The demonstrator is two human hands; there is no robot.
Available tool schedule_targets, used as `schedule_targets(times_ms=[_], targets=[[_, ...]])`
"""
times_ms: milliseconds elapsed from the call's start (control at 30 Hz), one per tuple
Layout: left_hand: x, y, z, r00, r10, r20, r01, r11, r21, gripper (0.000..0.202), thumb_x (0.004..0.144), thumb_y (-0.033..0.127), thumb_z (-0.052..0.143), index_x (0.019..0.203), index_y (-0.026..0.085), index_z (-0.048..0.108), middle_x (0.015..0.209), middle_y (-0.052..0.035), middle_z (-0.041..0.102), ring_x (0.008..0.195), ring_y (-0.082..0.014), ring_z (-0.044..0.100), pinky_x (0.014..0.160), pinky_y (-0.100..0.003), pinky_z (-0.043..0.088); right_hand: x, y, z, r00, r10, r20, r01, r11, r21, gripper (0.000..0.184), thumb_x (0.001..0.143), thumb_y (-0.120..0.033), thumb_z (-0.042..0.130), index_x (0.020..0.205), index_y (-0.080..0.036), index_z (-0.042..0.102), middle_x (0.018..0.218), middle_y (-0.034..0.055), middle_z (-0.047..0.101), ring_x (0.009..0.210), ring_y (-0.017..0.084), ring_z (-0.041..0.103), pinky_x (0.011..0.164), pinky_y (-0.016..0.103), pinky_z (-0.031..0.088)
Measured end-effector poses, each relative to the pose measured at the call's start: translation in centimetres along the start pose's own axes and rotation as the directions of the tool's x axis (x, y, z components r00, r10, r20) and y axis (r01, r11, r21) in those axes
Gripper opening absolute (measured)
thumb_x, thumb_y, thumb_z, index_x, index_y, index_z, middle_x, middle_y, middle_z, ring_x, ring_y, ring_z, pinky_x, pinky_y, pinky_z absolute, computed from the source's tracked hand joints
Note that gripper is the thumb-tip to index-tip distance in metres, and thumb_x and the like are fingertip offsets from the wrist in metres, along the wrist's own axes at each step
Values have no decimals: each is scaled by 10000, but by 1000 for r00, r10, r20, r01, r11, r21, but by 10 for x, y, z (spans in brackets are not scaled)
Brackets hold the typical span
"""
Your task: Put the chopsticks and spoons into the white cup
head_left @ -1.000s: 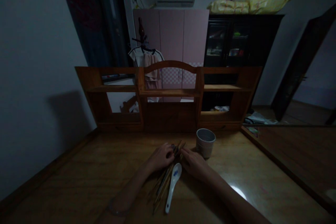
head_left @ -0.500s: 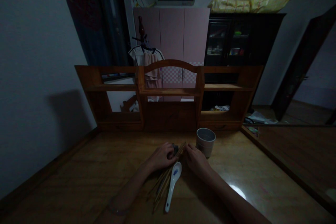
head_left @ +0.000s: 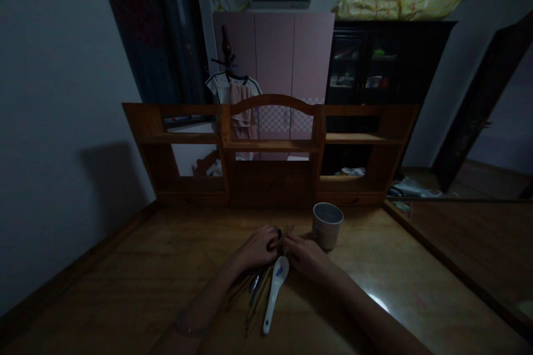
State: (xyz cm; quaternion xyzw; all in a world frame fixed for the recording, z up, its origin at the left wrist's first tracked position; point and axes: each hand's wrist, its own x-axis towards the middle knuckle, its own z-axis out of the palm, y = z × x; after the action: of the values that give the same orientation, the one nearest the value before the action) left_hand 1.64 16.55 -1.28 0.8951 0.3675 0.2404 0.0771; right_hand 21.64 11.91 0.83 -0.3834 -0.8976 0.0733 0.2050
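Observation:
My left hand is closed around a bundle of thin chopsticks lying slantwise on the wooden desk, their near ends fanned towards me. A shiny metal piece, perhaps a utensil handle, shows among them. Fingers of my right hand are pressed together on the chopsticks' far ends, right beside the left fingers. What lies between the fingertips is partly hidden. A white ceramic spoon with a blue mark rests right of the bundle, bowl end away from me. Just beyond my right hand stands a grey cup, upright.
A wooden shelf unit rises along the back of the desk. A wall borders the left side. On the right the desk has a raised edge. Light glares on the desktop near my right forearm.
My right hand has moved left, onto the chopsticks' far ends by my left hand. The near ends of the bundle have spread and shifted slightly, showing more of the metal piece.

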Motion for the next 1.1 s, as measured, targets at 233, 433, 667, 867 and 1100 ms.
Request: schedule_targets(times_ms=[233, 433, 667, 867, 1100], targets=[[-2, -6, 0, 999, -15, -39, 15, 1000, -7, 94, 715, 108, 513, 684, 192, 484, 809, -9, 542, 795, -164, 476, 715, -270, 363, 19, 0, -13, 965, -171, 199, 215, 951, -223, 273, 899, -132, 486, 1148, -235, 534, 1119, 33, 633, 890, 157, 642, 683, 225, 431], [-1, -17, -4, 993, -70, -96, 66, 997, -45, 80, 750, 138, 498, 691, 190, 518, 786, -16, 540, 799, -180, 478, 750, -298, 378, 43, 6, -8, 931, -166, 325, 301, 854, -425, 175, 862, -71, 512, 990, -158, 593, 955, 85, 673, 809, 215, 657, 613, 272, 433], [3, -25, -8, 968, -129, -215, 98, 984, -146, 115, 758, 164, 494, 648, 195, 513, 756, -19, 540, 787, -186, 481, 792, -318, 384, 48, 2, -17, 921, -192, 338, 337, 828, -448, 191, 878, -43, 485, 1024, -132, 570, 962, 101, 665, 785, 201, 657, 605, 274, 444], [3, -21, -20, 852, -291, -435, 140, 927, -347, 231, 863, 288, 399, 659, 203, 464, 720, 0, 496, 725, -166, 468, 728, -283, 386, 42, -9, -43, 941, -203, 270, 309, 842, -443, 257, 882, -58, 497, 1117, -153, 542, 992, 83, 653, 798, 183, 647, 616, 254, 442], [6, 5, -70, 723, -468, -508, 100, 799, -593, 330, 912, 406, 341, 765, 191, 544, 741, -2, 571, 734, -157, 547, 701, -263, 435, 17, -26, -101, 987, -144, 69, 160, 885, -436, 194, 888, -56, 461, 1019, -152, 567, 943, 69, 620, 768, 159, 608, 650, 251, 448]])
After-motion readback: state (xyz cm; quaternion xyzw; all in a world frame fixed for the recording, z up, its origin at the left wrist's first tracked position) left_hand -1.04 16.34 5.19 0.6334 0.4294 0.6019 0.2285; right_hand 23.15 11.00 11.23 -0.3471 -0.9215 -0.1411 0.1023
